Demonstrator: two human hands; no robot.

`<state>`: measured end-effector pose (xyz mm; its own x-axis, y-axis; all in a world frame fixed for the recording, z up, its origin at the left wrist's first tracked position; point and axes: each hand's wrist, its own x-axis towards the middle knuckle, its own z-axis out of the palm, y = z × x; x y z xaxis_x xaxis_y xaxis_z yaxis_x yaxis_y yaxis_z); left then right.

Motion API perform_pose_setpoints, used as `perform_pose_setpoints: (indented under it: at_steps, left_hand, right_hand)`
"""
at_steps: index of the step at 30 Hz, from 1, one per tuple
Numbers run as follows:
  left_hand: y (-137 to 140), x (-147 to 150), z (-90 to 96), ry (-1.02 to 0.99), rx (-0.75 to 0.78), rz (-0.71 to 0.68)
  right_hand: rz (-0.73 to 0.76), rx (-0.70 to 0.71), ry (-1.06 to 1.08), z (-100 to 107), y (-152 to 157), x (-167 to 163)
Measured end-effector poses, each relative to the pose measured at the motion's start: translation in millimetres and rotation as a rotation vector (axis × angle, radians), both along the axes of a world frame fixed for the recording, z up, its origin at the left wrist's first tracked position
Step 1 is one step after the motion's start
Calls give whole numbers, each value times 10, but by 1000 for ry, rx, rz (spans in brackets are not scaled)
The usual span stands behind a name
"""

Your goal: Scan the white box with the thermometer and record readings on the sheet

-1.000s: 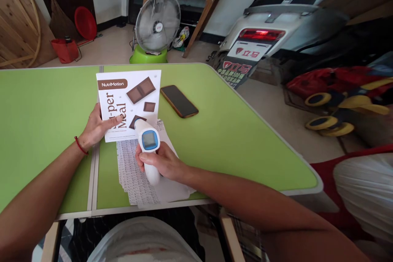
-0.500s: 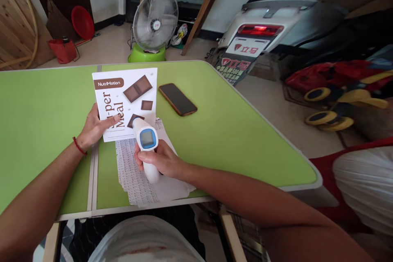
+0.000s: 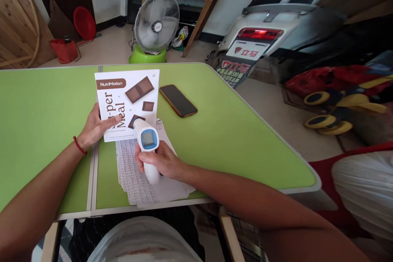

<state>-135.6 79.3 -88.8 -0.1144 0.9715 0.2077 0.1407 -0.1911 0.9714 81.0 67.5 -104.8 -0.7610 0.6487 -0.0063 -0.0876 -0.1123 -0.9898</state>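
The right hand (image 3: 161, 161) is wrapped around the white handle of an infrared thermometer (image 3: 146, 147), fingers closed on the grip, with the blue display panel facing up toward the camera and the nose pointing away, toward the far side of the surface (image 3: 233, 131). The thermometer's tip sits just over the near edge of a white booklet (image 3: 127, 102) printed with "NutriMotion" and brown chocolate squares.

The left hand (image 3: 95, 127) lies on the booklet's left edge, thumb pressed on the cover and the other fingers hidden beneath or behind it, so it pinches the booklet at the near left corner. A red string circles that wrist. The booklet rests on the green surface, just right of the seam between the two green panels.

Under the right hand lies a stack of printed paper sheets (image 3: 135, 180), fanned a little, reaching to the near edge of the surface. The booklet's near edge overlaps the far end of these sheets.

A dark phone (image 3: 178, 100) with an orange rim lies flat to the right of the booklet, near but apart from it, angled diagonally.

Beyond the surface, on the floor, a fan (image 3: 156, 24) stands on a green base, and a white scooter (image 3: 260, 37) is parked to the far right.
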Motion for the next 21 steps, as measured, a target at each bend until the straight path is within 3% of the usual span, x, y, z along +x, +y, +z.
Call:
perform_pose_setpoints:
  at_steps: [21]
  left_hand:
    - [0,-4,-9,-4,-8,-11]
  right_hand:
    - [11,-16,5,4,5,11]
